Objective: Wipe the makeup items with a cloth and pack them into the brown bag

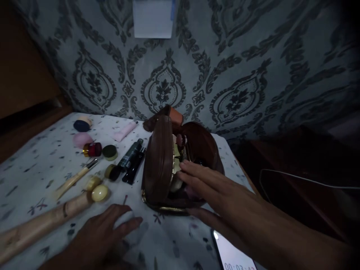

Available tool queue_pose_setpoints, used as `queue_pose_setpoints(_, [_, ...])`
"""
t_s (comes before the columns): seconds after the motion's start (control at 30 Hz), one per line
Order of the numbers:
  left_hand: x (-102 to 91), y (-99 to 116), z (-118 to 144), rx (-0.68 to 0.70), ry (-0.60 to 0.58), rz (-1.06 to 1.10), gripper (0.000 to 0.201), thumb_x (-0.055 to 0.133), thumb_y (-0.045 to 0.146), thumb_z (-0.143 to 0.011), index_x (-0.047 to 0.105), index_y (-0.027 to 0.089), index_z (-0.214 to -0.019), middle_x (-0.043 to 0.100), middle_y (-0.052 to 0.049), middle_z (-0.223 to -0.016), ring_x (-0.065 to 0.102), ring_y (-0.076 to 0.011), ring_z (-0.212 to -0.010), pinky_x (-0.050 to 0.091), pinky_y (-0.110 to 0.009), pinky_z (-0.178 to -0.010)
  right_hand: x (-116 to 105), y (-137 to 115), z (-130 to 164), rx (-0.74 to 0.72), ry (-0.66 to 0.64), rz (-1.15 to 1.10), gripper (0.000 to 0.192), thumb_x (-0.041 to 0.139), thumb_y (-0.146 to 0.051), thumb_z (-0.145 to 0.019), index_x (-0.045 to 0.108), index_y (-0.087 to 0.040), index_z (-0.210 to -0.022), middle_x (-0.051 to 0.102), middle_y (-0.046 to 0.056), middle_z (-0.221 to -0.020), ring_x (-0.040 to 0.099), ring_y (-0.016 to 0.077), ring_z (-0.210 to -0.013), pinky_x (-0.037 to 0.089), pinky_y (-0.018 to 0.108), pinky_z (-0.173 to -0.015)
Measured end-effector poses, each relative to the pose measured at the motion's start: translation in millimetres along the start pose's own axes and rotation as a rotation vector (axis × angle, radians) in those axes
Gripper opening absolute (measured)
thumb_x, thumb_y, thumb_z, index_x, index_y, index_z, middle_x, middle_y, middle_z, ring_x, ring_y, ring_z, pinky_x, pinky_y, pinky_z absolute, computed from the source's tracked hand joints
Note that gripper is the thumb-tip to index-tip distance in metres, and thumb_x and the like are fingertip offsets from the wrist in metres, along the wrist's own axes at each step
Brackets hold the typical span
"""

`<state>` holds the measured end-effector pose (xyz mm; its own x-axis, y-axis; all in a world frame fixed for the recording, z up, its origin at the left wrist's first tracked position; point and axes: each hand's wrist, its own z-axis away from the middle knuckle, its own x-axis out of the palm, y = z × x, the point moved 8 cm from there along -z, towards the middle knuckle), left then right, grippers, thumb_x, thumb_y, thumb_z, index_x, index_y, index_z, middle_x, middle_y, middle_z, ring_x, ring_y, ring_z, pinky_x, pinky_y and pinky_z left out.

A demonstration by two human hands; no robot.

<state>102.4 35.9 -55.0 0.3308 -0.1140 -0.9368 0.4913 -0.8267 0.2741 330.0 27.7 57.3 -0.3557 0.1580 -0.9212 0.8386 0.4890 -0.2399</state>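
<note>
Right hand: your right hand (208,187) reaches over the mouth of the bag, fingers straight, thumb apart from them; nothing seen clamped. Can't tell if the fingertips touch the contents.
Why so flat: probably a narrow mouth, so fingers lead in and the thumb stays by the front edge.
Left hand: your left hand (109,232) is low over the cloth in front of the cosmetics, thumb and fingers apart, no hold visible. Likely just kept clear of the bag.
Cosmetic bag: brown leather-look zip-up cosmetic bag (158,161), centre of the table, unzipped. Its near-left panel stands up, seemingly by its own stiffness, which keeps the mouth wide.
Bag contents: pale item (176,165) by the fingertips, pinkish item (191,192) under the fingers; too dim to name.
Beside bag, left: dark green tube (131,154) and black tube (134,167), side by side; pink tube (125,131) behind.
Farther left: makeup brush (75,179), pink sponge (82,140), red-and-gold bottle (92,149), green-lidded jar (110,152); loosely spaced, perhaps so each shows.
Phone: phone (230,250) face up, partly under your right forearm; timer showing, presumably laid so for reading.
Under it all: patterned tablecloth (174,240).
</note>
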Motion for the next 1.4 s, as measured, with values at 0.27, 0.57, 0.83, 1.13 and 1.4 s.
queue_pose_setpoints(0.27, [2.8, 10, -9, -0.009, -0.080, -0.134, 0.028, 0.049, 0.021, -0.094, 0.055, 0.025, -0.120, 0.057, -0.013, -0.128, 0.058, -0.0270, -0.113, 0.057, -0.036, -0.078, -7, -17, 9, -0.025, 0.128, 0.001, 0.057, 0.052, -0.032, -0.095, 0.035, -0.033, -0.149, 0.052, 0.009, -0.145, 0.056, 0.0291, -0.128, 0.053, 0.044, -0.103])
queue_pose_setpoints(0.57, [5.3, 6, -8, -0.039, -0.087, -0.210, 0.012, 0.042, 0.022, -0.099, 0.054, 0.019, -0.102, 0.054, -0.010, -0.112, 0.053, -0.0218, -0.099, 0.051, -0.028, -0.066, -2, -82, 19, -0.101, 0.148, -0.059, 0.045, 0.053, -0.024, -0.095, 0.048, -0.031, -0.139, 0.054, 0.010, -0.143, 0.052, 0.0252, -0.132, 0.050, 0.046, -0.106])
queue_pose_setpoints(0.83, [0.5, 2, -4, -0.041, -0.057, -0.063, 0.026, 0.053, 0.014, -0.091, 0.054, 0.022, -0.115, 0.054, -0.007, -0.110, 0.052, -0.0226, -0.103, 0.050, -0.031, -0.074, 68, -142, 7, -0.008, 0.034, -0.365, 0.035, 0.054, -0.026, -0.093, 0.062, -0.023, -0.127, 0.062, 0.014, -0.132, 0.057, 0.0245, -0.127, 0.051, 0.042, -0.103])
queue_pose_setpoints(1.13, [-1.9, -7, -5, -0.028, 0.018, -0.031, 0.022, 0.047, 0.010, -0.091, 0.059, 0.014, -0.109, 0.057, -0.010, -0.111, 0.054, -0.0218, -0.104, 0.049, -0.032, -0.083, 115, -122, -13, 0.332, 0.430, -0.668, 0.026, 0.048, -0.033, -0.095, 0.066, -0.018, -0.107, 0.069, 0.013, -0.110, 0.064, 0.0230, -0.105, 0.050, 0.040, -0.094])
queue_pose_setpoints(1.4, [-6.4, 6, -2, 0.010, -0.002, -0.124, 0.019, 0.046, 0.020, -0.096, 0.058, 0.015, -0.110, 0.058, -0.011, -0.109, 0.057, -0.0243, -0.103, 0.051, -0.031, -0.067, 143, -96, 5, 0.520, 0.445, -0.803, 0.033, 0.051, -0.042, -0.093, 0.066, -0.017, -0.108, 0.069, 0.012, -0.110, 0.064, 0.0229, -0.102, 0.049, 0.037, -0.093])
